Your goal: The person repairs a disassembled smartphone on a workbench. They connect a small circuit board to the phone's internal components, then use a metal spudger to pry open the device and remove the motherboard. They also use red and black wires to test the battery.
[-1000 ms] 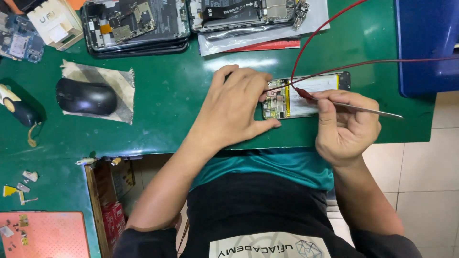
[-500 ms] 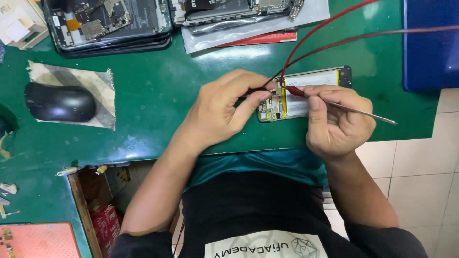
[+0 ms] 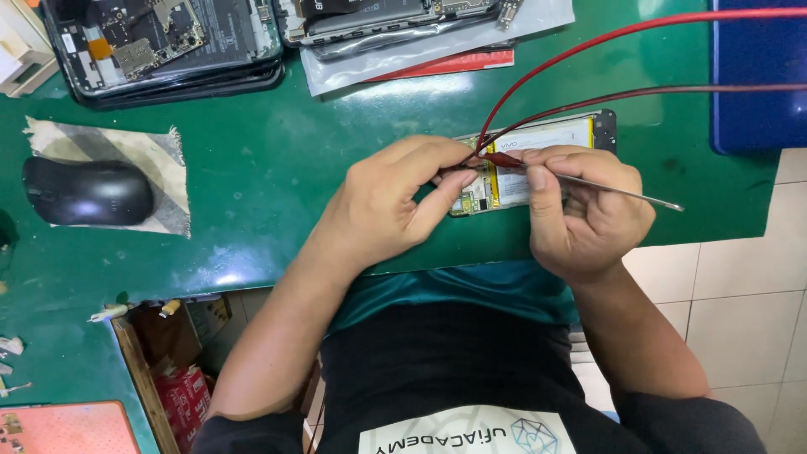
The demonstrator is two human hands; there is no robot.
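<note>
An opened phone (image 3: 546,160) with its white battery and circuit board showing lies on the green mat (image 3: 277,185) near the table's front edge. My left hand (image 3: 395,206) curls over the phone's left end, fingertips pinched at a red clip (image 3: 502,160) on a red wire (image 3: 588,50). My right hand (image 3: 584,210) grips a thin metal tool (image 3: 622,192) that sticks out to the right, its thumb pressing by the clip. A second, darker wire (image 3: 672,91) runs to the same spot.
A black mouse (image 3: 88,192) sits on a grey cloth at the left. Opened phones (image 3: 168,38) and plastic bags lie along the far edge. A blue box (image 3: 756,76) stands at the right. An open drawer (image 3: 168,353) with small boxes is below left.
The view has shifted, so everything sits lower and further left in frame. Both hands stay on the phone; my left fingers have closed in tighter to the clip.
</note>
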